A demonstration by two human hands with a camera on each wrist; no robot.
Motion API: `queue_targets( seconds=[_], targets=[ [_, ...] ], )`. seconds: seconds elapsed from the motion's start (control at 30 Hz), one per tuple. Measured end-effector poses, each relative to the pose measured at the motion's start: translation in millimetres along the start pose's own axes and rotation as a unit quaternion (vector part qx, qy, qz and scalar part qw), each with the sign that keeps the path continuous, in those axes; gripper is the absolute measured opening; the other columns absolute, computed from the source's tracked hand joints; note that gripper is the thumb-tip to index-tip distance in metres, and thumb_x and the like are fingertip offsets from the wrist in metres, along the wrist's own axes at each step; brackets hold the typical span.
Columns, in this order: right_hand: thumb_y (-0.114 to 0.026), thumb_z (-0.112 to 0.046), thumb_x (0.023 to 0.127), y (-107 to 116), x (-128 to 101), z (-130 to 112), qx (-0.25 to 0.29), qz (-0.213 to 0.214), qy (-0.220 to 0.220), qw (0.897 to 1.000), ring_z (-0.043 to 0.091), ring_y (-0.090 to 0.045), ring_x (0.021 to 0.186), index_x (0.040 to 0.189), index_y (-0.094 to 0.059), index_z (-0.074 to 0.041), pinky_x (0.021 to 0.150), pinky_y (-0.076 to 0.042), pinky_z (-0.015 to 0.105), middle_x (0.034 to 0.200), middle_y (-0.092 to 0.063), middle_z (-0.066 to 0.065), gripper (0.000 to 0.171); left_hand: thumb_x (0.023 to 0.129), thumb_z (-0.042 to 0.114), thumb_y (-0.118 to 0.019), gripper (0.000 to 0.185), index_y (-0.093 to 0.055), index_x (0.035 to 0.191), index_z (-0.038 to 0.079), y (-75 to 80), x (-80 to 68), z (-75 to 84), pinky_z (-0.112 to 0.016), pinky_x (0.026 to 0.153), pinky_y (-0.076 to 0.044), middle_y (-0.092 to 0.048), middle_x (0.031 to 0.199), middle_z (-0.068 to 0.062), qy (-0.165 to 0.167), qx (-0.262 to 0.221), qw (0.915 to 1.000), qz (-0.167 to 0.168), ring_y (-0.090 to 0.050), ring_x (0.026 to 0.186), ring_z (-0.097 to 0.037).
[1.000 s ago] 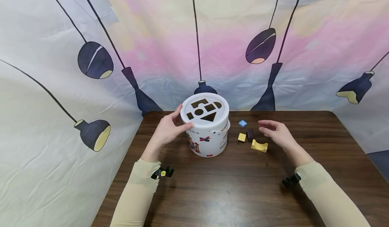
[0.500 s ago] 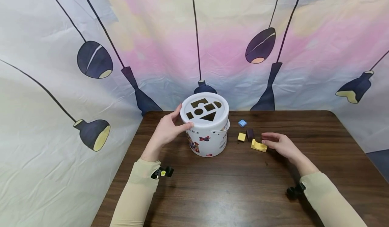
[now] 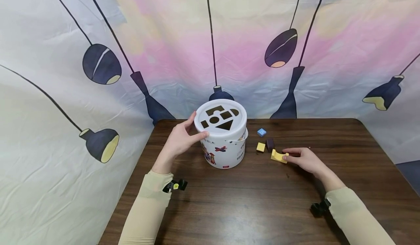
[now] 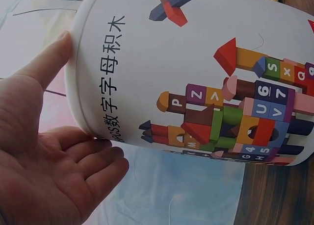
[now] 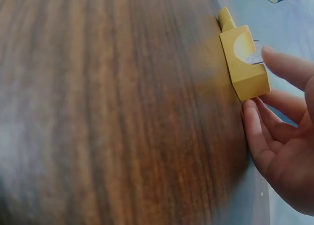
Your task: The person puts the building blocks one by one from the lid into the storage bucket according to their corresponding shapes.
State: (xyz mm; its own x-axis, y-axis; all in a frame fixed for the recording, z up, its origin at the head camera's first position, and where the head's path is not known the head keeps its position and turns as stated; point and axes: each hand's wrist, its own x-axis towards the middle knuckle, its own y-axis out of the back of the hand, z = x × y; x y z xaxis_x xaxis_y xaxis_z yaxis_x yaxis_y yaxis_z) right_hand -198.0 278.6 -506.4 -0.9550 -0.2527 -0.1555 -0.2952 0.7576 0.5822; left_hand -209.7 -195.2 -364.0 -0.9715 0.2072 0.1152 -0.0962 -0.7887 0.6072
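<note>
My left hand (image 3: 180, 139) rests against the lid rim of a white building-block bucket (image 3: 226, 154). Its thumb touches the near side and the fingers lie along the left side, fairly straight in the left wrist view. The white lid (image 3: 237, 126) has several shaped holes. At the right, my right hand (image 3: 305, 159) pinches the right end of a yellow block with a curved notch (image 3: 279, 156), low at the tabletop. In the right wrist view the thumb is by the notch of the yellow notched block (image 5: 248, 80), other fingers at its near end.
Between bucket and right hand lie a small yellow square block (image 3: 260, 147), a dark purple block (image 3: 270, 144) and a blue block (image 3: 261, 132). A white handle (image 3: 244, 138) hangs on the bucket's right. Behind the brown table (image 3: 226, 208) hangs a printed cloth (image 3: 249, 55).
My right hand has come down and toward me from beside the blocks, and its thumb and fingers have closed on the yellow notched block. The left hand and bucket have not moved.
</note>
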Motion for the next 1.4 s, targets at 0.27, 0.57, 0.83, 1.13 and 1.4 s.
queue_targets(
  seconds=[0.27, 0.57, 0.83, 1.13, 1.4],
  targets=[
    [-0.076, -0.042, 0.101, -1, 1, 3, -0.031, 0.017, 0.024, 0.999, 0.037, -0.063, 0.121, 0.135, -0.075, -0.005, 0.092, -0.054, 0.046, 0.137, -0.068, 0.023, 0.05, 0.09, 0.051, -0.086, 0.102, -0.032, 0.17, 0.019, -0.1, 1.8, -0.8, -0.045, 0.12, -0.041, -0.042, 0.167, -0.005, 0.001, 0.004, 1.0, 0.0, -0.045, 0.151, -0.02],
    [-0.085, -0.032, 0.095, -4, 0, 0, -0.008, -0.003, 0.025, 1.0, 0.026, -0.066, 0.11, 0.14, -0.07, -0.003, 0.088, -0.055, 0.038, 0.129, -0.07, 0.016, 0.055, 0.09, 0.051, -0.086, 0.102, -0.031, 0.17, 0.018, 0.1, 0.5, -1.6, -0.045, 0.12, -0.04, -0.041, 0.168, -0.005, 0.001, -0.002, 1.0, 0.0, -0.044, 0.151, -0.02],
    [-0.085, -0.028, 0.095, -2, -2, -1, -0.021, -0.023, 0.028, 0.999, 0.024, -0.065, 0.108, 0.141, -0.069, -0.001, 0.09, -0.054, 0.041, 0.125, -0.072, 0.013, 0.056, 0.09, 0.05, -0.086, 0.102, -0.032, 0.169, 0.018, -0.1, 0.0, -1.0, -0.046, 0.12, -0.04, -0.041, 0.168, -0.005, -0.003, -0.002, 1.0, 0.002, -0.043, 0.151, -0.02],
    [-0.078, -0.025, 0.101, 4, -7, -1, -0.036, -0.037, 0.069, 0.996, 0.033, -0.064, 0.122, 0.143, -0.069, -0.003, 0.098, -0.053, 0.048, 0.136, -0.069, 0.019, 0.049, 0.09, 0.05, -0.086, 0.102, -0.031, 0.17, 0.019, -0.1, -0.6, -1.5, -0.045, 0.12, -0.04, -0.04, 0.168, -0.005, -0.001, -0.006, 1.0, 0.002, -0.043, 0.151, -0.019],
    [-0.082, -0.021, 0.097, 4, -9, -1, -0.025, -0.048, 0.066, 0.996, 0.026, -0.066, 0.113, 0.142, -0.068, -0.001, 0.09, -0.055, 0.035, 0.125, -0.073, 0.012, 0.051, 0.09, 0.05, -0.086, 0.101, -0.031, 0.169, 0.018, -0.4, -0.2, -1.5, -0.045, 0.12, -0.041, -0.041, 0.168, -0.005, -0.003, -0.005, 1.0, 0.0, -0.044, 0.151, -0.02]
  ],
)
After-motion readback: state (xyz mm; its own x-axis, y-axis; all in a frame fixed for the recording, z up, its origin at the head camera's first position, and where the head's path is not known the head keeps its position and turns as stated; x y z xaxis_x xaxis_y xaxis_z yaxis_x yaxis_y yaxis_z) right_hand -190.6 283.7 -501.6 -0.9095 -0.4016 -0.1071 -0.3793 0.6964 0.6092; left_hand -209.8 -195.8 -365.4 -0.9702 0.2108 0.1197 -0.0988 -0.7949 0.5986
